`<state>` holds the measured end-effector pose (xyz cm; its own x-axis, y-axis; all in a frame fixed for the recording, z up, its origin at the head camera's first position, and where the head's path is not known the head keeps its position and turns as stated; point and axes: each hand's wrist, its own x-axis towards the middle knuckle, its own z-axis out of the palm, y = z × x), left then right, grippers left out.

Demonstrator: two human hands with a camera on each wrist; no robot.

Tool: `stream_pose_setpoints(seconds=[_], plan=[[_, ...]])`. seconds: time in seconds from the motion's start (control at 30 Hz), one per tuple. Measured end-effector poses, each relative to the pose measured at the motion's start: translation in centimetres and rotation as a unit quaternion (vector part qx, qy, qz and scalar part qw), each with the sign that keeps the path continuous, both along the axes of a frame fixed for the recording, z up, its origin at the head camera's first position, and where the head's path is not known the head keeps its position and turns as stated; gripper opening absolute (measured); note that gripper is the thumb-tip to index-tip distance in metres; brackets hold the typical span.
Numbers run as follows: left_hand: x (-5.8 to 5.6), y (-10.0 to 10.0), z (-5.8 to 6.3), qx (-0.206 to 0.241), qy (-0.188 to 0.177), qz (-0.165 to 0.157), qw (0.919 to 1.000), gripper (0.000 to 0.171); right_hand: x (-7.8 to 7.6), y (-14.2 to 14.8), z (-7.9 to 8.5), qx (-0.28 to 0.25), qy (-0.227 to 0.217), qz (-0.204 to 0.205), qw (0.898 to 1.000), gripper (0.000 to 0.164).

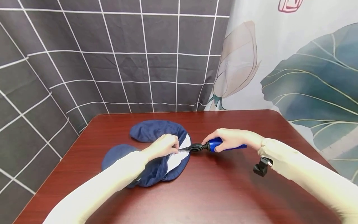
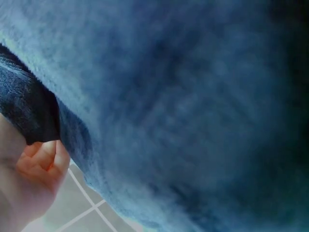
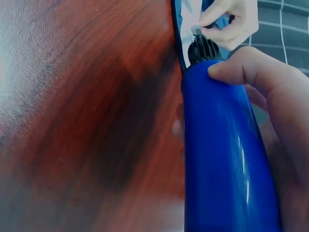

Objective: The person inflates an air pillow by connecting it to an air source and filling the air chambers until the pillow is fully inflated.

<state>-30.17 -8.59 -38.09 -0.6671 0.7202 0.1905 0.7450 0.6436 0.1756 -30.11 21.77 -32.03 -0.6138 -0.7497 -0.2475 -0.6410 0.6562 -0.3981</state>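
Observation:
A navy plush U-shaped neck pillow (image 1: 156, 130) lies on the table, its cover parted over a white inner lining (image 1: 176, 158). My left hand (image 1: 165, 145) lies over the pillow and pinches a small clear valve (image 3: 196, 30) at the lining. The black ribbed nozzle (image 1: 197, 147) of a blue hand pump meets that valve. Whether the tip sits inside it is hidden by the fingers. My right hand (image 1: 230, 138) grips the blue pump body (image 3: 219, 140), thumb near the nozzle end. Blurred navy fabric (image 2: 183, 106) fills most of the left wrist view.
The reddish-brown wooden table (image 1: 212, 193) extends around the pillow. A dark grey curtain (image 1: 126, 68) with white grid lines hangs behind, beside a white curtain (image 1: 240, 93) with flower and leaf prints. A black wrist camera (image 1: 261, 167) hangs at my right sleeve.

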Motion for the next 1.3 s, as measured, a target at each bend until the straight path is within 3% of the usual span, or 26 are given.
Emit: stream_pose_setpoints(seconds=[0.3, 0.43, 0.67, 0.83, 1.03, 1.2, 1.3], plan=[[0.2, 0.5, 0.4, -0.010, 0.015, -0.001, 0.9998, 0.014, -0.9, 1.2, -1.3, -0.043, -0.094, -0.021, 0.994, 0.046], [0.3, 0.5, 0.2, -0.007, 0.010, -0.002, 0.9999, 0.013, -0.9, 1.2, -1.3, -0.038, -0.091, -0.024, 0.995, 0.046], [0.2, -0.1, 0.0, -0.008, -0.019, -0.011, 0.9997, 0.011, 0.0, -0.3, -0.2, -0.003, 0.007, 0.007, 1.000, 0.045], [0.0, -0.2, 0.4, -0.017, -0.025, -0.020, 0.9993, 0.011, 0.9, -1.2, 0.8, 0.025, 0.106, 0.030, 0.994, 0.046], [-0.3, -0.1, 0.5, -0.020, -0.022, -0.024, 0.9993, 0.010, 1.7, -1.8, 1.5, 0.056, 0.248, 0.073, 0.964, 0.049], [-0.6, 0.0, 0.4, -0.022, -0.019, -0.025, 0.9993, 0.011, 2.0, -2.1, 1.4, 0.051, 0.372, 0.124, 0.918, 0.049], [-0.7, 0.0, 0.3, -0.020, -0.019, -0.023, 0.9994, 0.011, 2.0, -2.3, 1.3, 0.053, 0.421, 0.139, 0.895, 0.049]])
